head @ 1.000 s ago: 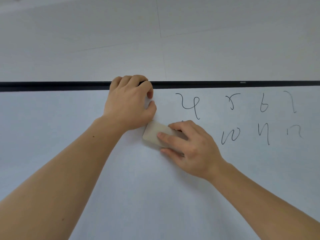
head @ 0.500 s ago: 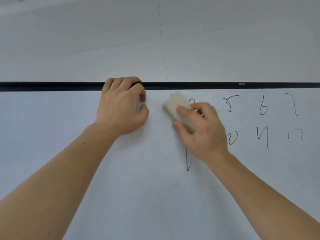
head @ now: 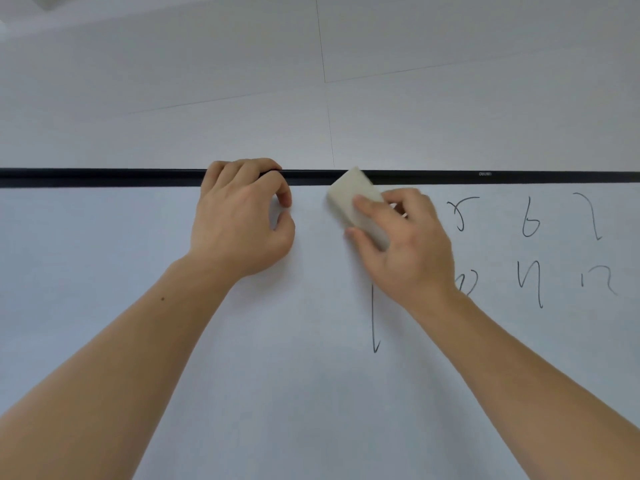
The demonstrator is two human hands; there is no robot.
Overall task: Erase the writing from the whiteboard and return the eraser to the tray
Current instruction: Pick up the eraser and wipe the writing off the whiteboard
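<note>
The whiteboard (head: 138, 271) fills the lower view under a black top frame (head: 86, 177). My right hand (head: 408, 244) presses a pale rectangular eraser (head: 349, 195) flat on the board, its upper corner overlapping the frame. My left hand (head: 242, 216) hooks its fingers over the top frame, to the left of the eraser. Black handwritten marks (head: 530, 220) stand in two rows right of my right hand, some hidden behind it. A long vertical stroke (head: 374, 323) runs down below my right hand. No tray is in view.
A pale panelled wall (head: 311, 81) rises above the frame. The board's left half and lower part carry no writing.
My right hand has carried the eraser up and to the right, from mid-board to the top frame. The mark that stood there is gone. My left hand stays on the frame.
</note>
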